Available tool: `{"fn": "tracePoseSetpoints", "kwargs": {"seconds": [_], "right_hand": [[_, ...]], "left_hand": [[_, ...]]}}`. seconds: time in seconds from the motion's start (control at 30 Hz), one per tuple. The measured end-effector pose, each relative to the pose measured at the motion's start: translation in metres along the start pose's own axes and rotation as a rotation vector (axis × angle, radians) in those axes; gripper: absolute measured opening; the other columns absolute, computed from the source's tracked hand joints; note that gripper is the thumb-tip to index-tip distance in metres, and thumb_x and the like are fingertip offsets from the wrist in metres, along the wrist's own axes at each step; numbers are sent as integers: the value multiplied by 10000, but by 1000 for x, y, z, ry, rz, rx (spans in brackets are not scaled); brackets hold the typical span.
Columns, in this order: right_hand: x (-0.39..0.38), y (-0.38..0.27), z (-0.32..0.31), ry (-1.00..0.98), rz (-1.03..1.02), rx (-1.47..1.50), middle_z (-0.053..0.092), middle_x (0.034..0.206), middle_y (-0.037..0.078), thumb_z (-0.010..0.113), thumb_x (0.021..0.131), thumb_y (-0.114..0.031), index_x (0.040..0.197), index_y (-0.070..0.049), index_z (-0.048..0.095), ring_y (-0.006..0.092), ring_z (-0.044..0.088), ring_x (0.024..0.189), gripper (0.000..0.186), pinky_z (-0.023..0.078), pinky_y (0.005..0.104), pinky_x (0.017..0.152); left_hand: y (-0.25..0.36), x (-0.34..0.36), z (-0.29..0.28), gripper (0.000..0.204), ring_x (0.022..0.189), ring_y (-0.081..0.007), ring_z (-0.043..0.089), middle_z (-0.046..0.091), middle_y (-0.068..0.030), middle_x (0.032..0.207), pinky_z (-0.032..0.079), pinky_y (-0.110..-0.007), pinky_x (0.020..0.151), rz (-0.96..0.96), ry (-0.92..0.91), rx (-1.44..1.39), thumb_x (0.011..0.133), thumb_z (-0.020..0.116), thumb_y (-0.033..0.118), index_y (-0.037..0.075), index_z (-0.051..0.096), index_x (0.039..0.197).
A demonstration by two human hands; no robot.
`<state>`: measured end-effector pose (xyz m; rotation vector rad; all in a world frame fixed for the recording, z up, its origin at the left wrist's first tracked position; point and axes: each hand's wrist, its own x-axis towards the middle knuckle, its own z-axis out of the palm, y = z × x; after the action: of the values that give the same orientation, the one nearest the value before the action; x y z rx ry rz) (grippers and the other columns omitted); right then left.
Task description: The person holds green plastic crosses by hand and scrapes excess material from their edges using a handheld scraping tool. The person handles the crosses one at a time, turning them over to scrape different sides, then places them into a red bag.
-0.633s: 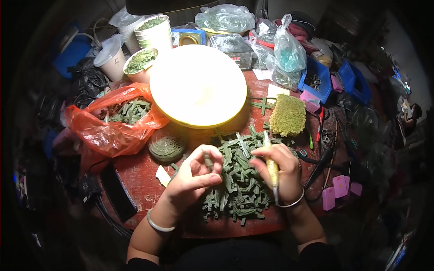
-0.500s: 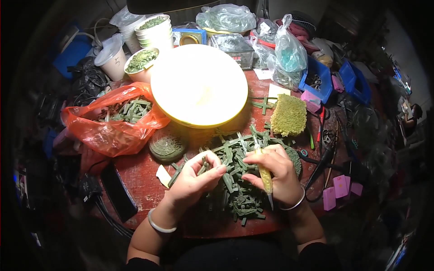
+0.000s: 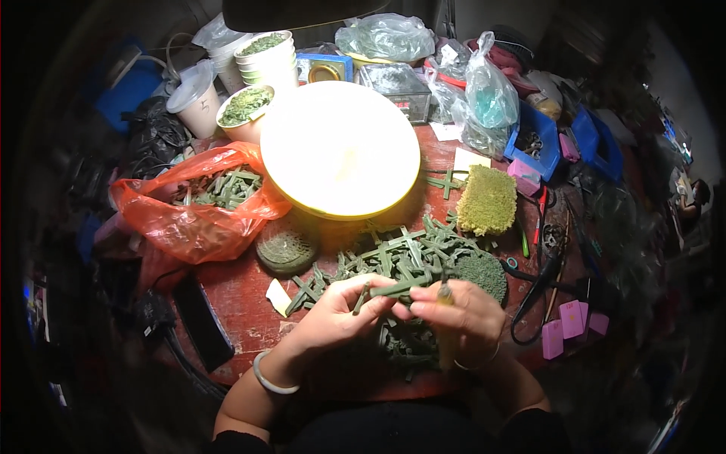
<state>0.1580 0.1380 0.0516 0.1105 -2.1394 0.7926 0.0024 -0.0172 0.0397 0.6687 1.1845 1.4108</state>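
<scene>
My left hand (image 3: 344, 312), with a pale bangle on its wrist, is closed on a green cross-shaped piece (image 3: 401, 287) in front of my chest. The fingertips of my right hand (image 3: 467, 318) meet the piece's right end. That hand also grips a slim yellowish-handled tool (image 3: 447, 342), blurred, its dark tip pointing up and away from me. Beneath and beyond both hands lies a heap of similar green crosses and strips (image 3: 386, 257). A round, rough green pad (image 3: 484, 274) lies at the heap's right side.
Beyond the heap glows a bright round lamp (image 3: 340, 151). On the left are an orange plastic bag (image 3: 185, 231) of green pieces, a round green block (image 3: 286, 251) and a phone (image 3: 203, 321). To the right lie a yellow-green sponge (image 3: 486, 200), pink blocks (image 3: 571, 318) and blue bins (image 3: 533, 140).
My hands have come together at the green piece, which has come into clearer view. The tool in my right hand has turned more upright. The whole view has shifted slightly.
</scene>
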Motion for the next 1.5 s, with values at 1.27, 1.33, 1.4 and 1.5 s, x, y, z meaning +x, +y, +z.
{"fn": "tracePoseSetpoints", "kwargs": {"seconds": [1.27,1.33,1.4,1.5], "right_hand": [[-2,8,-3,-98,853,624,660,947,38,705,882,20,1013,5,650,69,610,844,143,501,206,757],[-3,8,-4,-94,856,633,662,950,38,706,881,20,1013,4,652,68,608,847,144,497,205,759],[-4,9,-2,-93,850,628,662,951,38,707,881,18,1012,3,653,68,608,850,143,495,204,758],[-4,10,1,-97,839,617,660,952,38,710,882,14,1011,2,654,68,608,851,142,493,203,757]], "left_hand": [[6,1,-9,224,604,-76,624,720,-115,925,362,-157,425,-203,-77,-164,1005,595,219,41,573,1140],[6,1,-9,248,605,-75,626,720,-118,937,362,-157,423,-215,-101,-181,997,608,211,37,563,1167],[7,0,-12,280,634,-80,642,720,-125,965,375,-157,426,-233,-128,-194,998,607,212,37,545,1207],[10,-1,-6,270,611,-109,651,716,-168,933,375,-149,406,-238,-62,-224,995,591,144,11,566,1228]]}}
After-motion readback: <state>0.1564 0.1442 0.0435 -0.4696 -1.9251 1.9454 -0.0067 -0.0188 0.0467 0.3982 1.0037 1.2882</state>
